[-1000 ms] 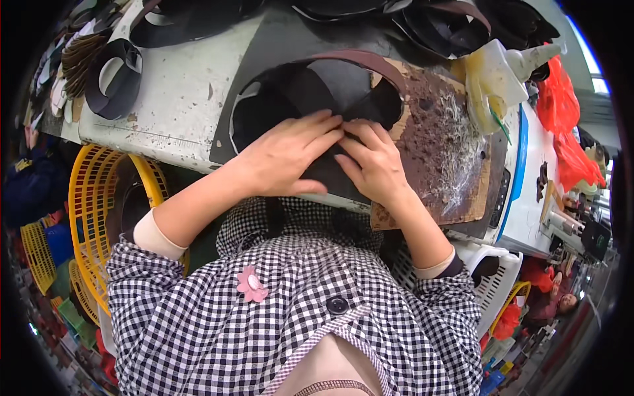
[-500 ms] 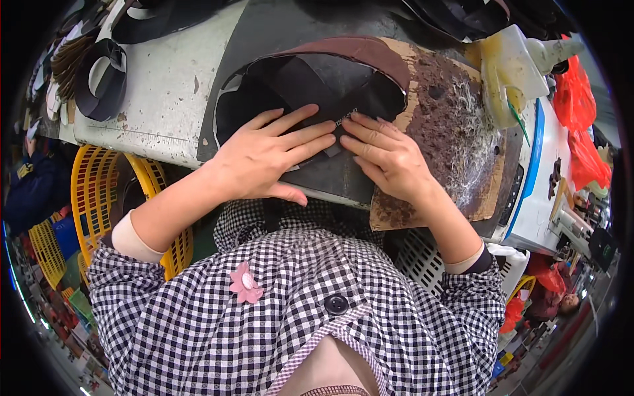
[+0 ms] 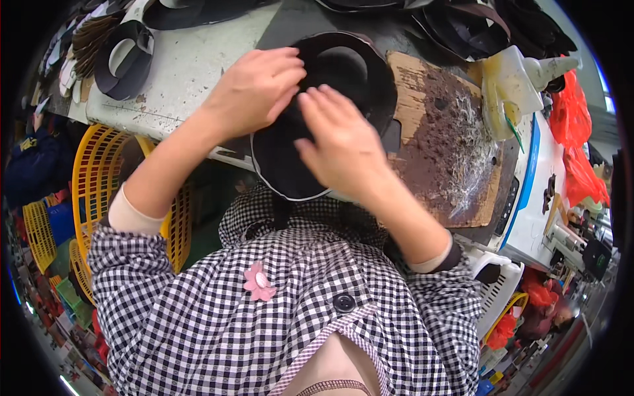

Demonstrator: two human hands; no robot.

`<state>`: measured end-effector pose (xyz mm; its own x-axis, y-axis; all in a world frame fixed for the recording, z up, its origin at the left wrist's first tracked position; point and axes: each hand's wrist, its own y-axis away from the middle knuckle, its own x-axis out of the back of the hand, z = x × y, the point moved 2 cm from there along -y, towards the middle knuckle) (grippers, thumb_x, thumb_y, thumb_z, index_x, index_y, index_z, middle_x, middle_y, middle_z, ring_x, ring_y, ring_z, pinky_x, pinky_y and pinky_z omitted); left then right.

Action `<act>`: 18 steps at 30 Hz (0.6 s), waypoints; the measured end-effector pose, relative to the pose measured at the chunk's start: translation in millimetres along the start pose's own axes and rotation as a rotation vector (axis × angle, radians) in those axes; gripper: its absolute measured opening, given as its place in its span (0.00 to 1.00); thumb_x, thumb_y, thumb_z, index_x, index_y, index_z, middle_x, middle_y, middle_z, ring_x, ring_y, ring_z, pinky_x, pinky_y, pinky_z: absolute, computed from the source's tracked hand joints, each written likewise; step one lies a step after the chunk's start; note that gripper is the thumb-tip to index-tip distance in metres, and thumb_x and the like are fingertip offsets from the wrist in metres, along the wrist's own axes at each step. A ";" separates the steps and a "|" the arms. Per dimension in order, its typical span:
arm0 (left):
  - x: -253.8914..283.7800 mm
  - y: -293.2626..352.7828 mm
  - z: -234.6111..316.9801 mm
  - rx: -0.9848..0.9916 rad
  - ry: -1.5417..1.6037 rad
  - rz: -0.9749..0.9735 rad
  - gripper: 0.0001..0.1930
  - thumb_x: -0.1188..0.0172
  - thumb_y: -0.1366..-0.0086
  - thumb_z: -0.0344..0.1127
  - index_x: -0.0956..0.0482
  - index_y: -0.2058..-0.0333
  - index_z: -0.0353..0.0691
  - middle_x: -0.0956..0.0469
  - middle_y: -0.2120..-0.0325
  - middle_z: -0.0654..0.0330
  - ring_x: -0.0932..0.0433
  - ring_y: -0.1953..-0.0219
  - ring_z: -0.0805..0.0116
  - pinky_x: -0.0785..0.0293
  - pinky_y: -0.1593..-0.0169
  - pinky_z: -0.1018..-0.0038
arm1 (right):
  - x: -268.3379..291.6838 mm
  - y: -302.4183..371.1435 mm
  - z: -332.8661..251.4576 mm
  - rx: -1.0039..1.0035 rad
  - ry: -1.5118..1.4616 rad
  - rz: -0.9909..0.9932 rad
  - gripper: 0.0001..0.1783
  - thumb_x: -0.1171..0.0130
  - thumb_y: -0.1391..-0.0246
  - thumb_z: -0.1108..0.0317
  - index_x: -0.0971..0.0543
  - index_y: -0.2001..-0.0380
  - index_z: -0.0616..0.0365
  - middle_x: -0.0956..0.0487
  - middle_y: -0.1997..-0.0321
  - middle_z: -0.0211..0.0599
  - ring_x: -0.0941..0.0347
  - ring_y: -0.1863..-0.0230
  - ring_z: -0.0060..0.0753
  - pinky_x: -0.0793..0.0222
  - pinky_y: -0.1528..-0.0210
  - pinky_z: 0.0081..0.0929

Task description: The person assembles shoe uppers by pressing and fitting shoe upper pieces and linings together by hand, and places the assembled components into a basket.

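Observation:
A black, curved, band-like piece (image 3: 284,162) with a pale lower edge lies at the table's front, partly overhanging it. Its upper part loops round into a ring, and the material's kind is unclear. At its left side my left hand (image 3: 257,89) has its fingers bent and close together over the piece; the hand hides the fingertips' hold. My right hand (image 3: 343,142), a little smeared by motion, lies across the middle with fingers stretched out and thumb apart.
Right of the piece is a glue-crusted cardboard sheet (image 3: 442,138), with a yellowed glue bottle (image 3: 508,86) beyond. Black loops (image 3: 125,63) lie far left, others (image 3: 462,30) at the back. A yellow plastic basket (image 3: 89,178) stands below left, a white one (image 3: 498,284) below right.
The black piece has turned and come nearer to me, its brown outer side now mostly out of sight. My left hand has moved up to its side; my right hand has moved left across it.

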<state>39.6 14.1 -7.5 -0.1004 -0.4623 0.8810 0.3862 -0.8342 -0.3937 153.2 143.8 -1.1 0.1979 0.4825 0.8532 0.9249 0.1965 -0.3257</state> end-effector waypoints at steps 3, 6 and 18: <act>-6.7 18.5 -31.9 -0.049 -0.069 -0.189 0.16 0.47 0.41 0.32 0.26 0.54 0.39 0.30 0.47 0.57 0.38 0.40 0.63 0.42 0.42 0.66 | -44.7 -0.8 -16.5 -0.075 0.131 -0.115 0.41 0.37 0.57 0.55 0.38 0.45 0.72 0.39 0.40 0.60 0.47 0.35 0.55 0.49 0.38 0.51; -2.3 28.4 -49.5 -0.018 0.125 -0.250 0.20 0.52 0.38 0.33 0.31 0.46 0.43 0.36 0.42 0.61 0.41 0.38 0.63 0.43 0.41 0.67 | -43.2 3.3 -17.3 -0.093 0.098 -0.168 0.42 0.40 0.55 0.53 0.41 0.42 0.68 0.48 0.35 0.58 0.57 0.32 0.54 0.58 0.35 0.54; -12.8 30.9 -5.3 0.039 -0.001 -0.151 0.22 0.53 0.39 0.35 0.32 0.46 0.37 0.36 0.42 0.56 0.39 0.39 0.60 0.39 0.42 0.66 | 12.6 -6.5 34.1 0.178 -0.070 -0.180 0.31 0.37 0.58 0.58 0.28 0.48 0.56 0.33 0.41 0.43 0.47 0.34 0.48 0.51 0.36 0.51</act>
<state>48.0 -7.3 -32.3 -0.1587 -0.3325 0.9297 0.4025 -0.8816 -0.2466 138.6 177.8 -2.1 0.0069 0.4828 0.8757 0.8704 0.4283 -0.2430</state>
